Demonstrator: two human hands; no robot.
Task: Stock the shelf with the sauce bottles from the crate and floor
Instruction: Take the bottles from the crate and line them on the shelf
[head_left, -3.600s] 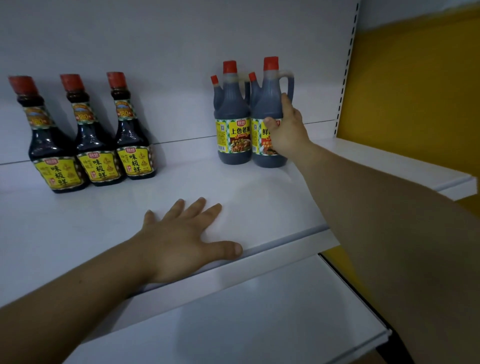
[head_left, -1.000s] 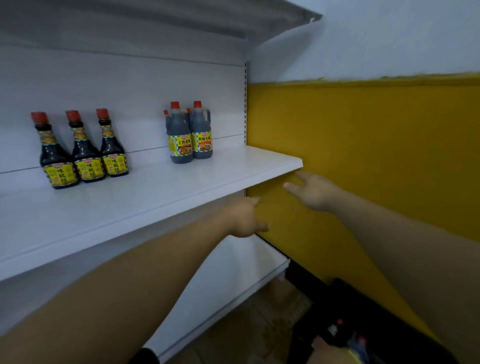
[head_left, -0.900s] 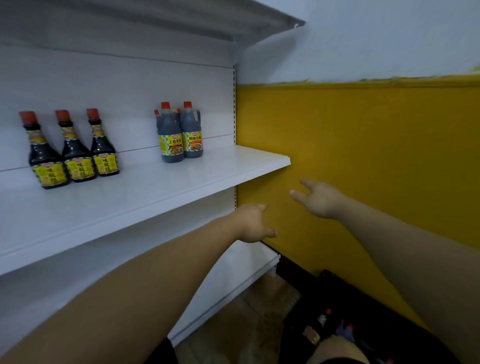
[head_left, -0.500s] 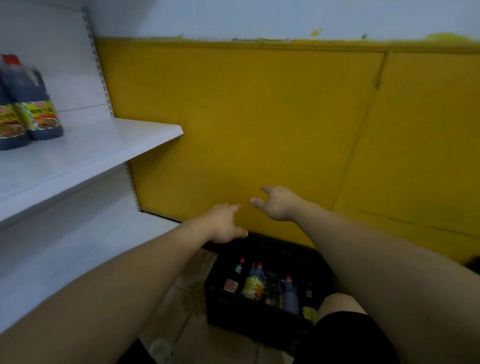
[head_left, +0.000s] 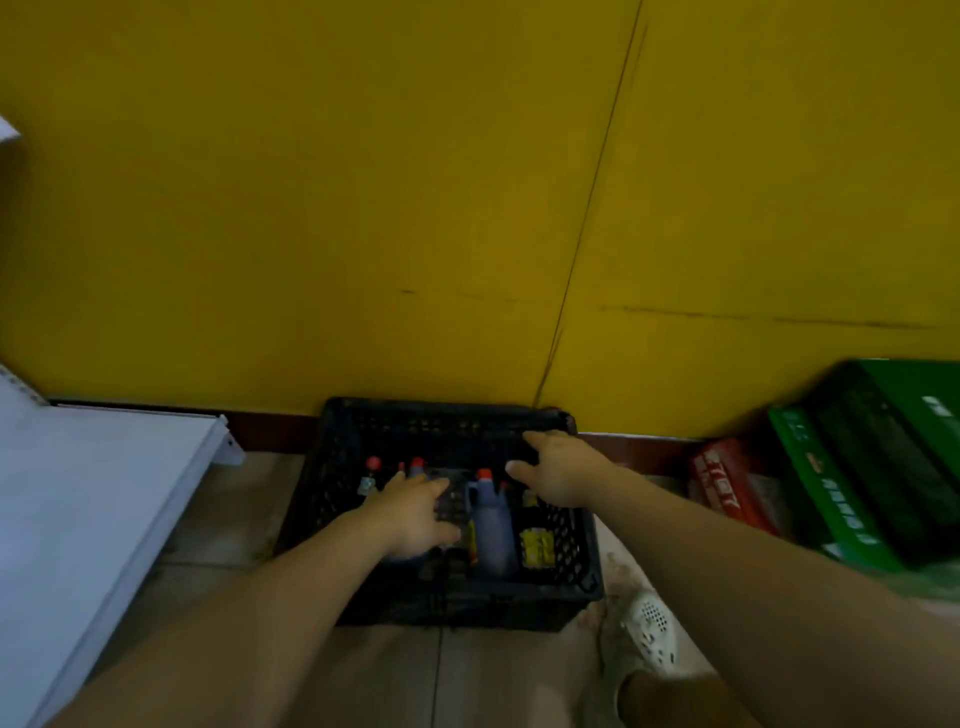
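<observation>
red-capped sauce bottles (head_left: 492, 525) upright, black crate (head_left: 447, 418)

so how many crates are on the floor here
2: a black plastic mesh crate against the yellow wall, centre, and a green plastic crate at far right. More may sit out of view.

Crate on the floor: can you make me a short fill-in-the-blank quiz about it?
The crate on the floor is ___ in colour. The tall jug between the left hand and right hand has a ___ cap. Behind the crate stands a ___ wall.
Missing words: black, red, yellow.
</observation>
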